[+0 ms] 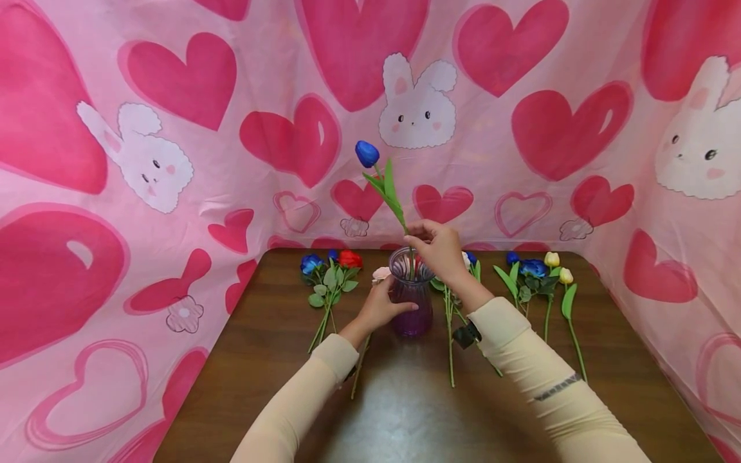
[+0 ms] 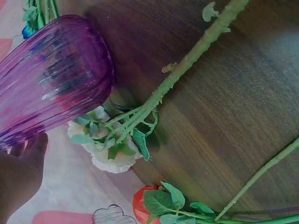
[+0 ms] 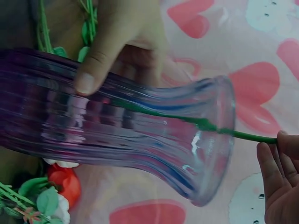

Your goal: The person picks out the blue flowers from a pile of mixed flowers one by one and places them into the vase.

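Blue tulip (image 1: 367,154) stands over the vase (image 1: 412,318), bloom up, stem pointing down thru the mouth into the neck; long axis steep, top tilted to person's L. R grip (image 1: 442,252) pinches the stem, thumb & fingertips nearly together. L grip (image 1: 380,308) spread to vase width, thumb & fingers holding it upright on desk (image 1: 370,424). Other flowers (image 1: 350,258) lie either side.

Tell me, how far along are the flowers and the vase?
Done: the purple vase stands upright, held by the left hand. In hand: the right hand pinches the blue tulip, its stem inside the vase. Probably left to do: the flowers lying on both sides.
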A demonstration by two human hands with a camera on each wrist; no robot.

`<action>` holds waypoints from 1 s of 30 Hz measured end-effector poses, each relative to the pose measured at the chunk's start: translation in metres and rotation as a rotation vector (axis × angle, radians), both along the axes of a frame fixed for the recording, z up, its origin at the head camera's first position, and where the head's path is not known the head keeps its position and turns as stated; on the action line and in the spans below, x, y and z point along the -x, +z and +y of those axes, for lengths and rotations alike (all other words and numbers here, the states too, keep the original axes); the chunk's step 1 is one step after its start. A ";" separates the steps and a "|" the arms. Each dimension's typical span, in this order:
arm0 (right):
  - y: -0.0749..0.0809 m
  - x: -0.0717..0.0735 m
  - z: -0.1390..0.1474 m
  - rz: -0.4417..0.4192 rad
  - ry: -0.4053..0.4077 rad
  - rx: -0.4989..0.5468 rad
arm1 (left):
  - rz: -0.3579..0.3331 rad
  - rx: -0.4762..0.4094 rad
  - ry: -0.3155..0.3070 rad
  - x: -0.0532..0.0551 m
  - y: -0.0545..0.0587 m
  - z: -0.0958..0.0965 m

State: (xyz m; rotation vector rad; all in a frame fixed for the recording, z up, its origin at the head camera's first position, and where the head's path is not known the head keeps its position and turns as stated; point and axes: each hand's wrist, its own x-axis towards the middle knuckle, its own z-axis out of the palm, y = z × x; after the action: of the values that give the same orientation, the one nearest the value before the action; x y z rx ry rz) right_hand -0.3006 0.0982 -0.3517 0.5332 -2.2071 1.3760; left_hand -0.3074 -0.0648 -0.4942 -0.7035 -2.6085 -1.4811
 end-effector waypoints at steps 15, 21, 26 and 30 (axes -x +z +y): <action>-0.026 0.001 -0.013 -0.052 0.038 -0.175 | 0.023 -0.028 -0.036 0.003 -0.003 -0.001; -0.030 0.000 -0.018 -0.083 0.059 -0.250 | 0.025 -0.059 -0.065 0.002 -0.004 -0.003; -0.032 0.001 -0.019 -0.088 0.058 -0.298 | 0.038 -0.059 -0.064 0.002 -0.004 -0.003; -0.031 0.001 -0.019 -0.104 0.052 -0.323 | 0.042 -0.058 -0.061 0.001 -0.004 -0.003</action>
State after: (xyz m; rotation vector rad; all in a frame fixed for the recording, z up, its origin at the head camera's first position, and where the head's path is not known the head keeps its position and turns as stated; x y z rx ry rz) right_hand -0.3013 0.0793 -0.3825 0.6475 -2.5352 1.0979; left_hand -0.3084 -0.0677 -0.4985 -0.8062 -2.5245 -1.5336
